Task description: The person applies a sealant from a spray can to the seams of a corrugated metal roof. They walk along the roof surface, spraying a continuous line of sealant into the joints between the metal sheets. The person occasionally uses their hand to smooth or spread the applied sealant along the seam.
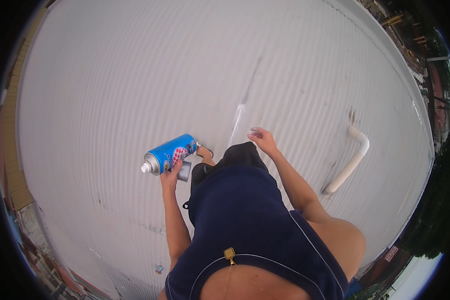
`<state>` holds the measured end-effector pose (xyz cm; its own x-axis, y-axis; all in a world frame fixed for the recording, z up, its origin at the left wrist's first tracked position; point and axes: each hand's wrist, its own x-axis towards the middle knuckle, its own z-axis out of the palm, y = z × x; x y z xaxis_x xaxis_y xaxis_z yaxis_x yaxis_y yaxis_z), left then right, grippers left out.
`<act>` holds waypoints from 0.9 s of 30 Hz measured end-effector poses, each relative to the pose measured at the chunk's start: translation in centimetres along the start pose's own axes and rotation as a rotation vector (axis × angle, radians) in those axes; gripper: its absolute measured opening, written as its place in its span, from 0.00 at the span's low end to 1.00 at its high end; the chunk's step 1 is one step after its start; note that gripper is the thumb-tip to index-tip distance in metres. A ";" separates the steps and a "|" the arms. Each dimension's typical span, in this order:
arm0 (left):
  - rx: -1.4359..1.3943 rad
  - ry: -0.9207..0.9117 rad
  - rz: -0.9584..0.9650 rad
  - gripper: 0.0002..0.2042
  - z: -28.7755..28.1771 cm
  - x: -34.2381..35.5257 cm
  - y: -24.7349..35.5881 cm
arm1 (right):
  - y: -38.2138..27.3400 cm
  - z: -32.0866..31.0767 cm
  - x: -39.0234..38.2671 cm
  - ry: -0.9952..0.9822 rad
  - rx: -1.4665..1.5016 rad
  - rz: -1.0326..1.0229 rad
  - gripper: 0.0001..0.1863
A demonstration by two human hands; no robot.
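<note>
My left hand [171, 176] grips a blue spray can [161, 151] with a red-and-white checked patch. The can lies tilted on its side, its white nozzle [146, 167] pointing left and slightly down. A grey cylindrical cap [184, 171] is also at my left hand, just below the can; how the fingers hold it is partly hidden. Beside my knee, my right hand [263, 140] hovers with loosely bent fingers apart and nothing in them. Just left of it, a shiny whitish strip [237, 122] runs along the corrugated metal roof [150, 80], with a darker grey streak [253, 77] beyond.
A bent white pipe [349, 167] rises from the roof on the right. My foot [204, 151] shows behind the can. A small crumpled item [159, 269] lies at the lower left. The roof's edge [410, 82] curves along the right, with trees and structures past it.
</note>
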<state>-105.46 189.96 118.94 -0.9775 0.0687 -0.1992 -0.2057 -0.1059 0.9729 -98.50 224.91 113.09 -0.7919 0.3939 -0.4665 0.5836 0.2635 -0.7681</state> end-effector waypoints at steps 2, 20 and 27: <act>0.258 -0.243 -0.131 0.31 -0.4 3.1 0.7 | -7.8 2.7 -0.7 -0.077 0.083 -0.127 0.28; 0.029 -0.722 -0.351 0.40 7.5 13.4 8.5 | -26.2 -3.1 1.9 0.194 0.601 -0.445 0.49; 0.719 -0.072 -0.541 0.40 0.0 10.2 -2.4 | -27.8 -18.6 4.5 0.419 1.136 -0.529 0.25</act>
<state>-114.96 190.96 114.61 -0.7451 -0.0063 -0.6670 -0.5347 0.6035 0.5915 -114.94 235.72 140.55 -0.6412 0.7672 0.0136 -0.4141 -0.3311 -0.8479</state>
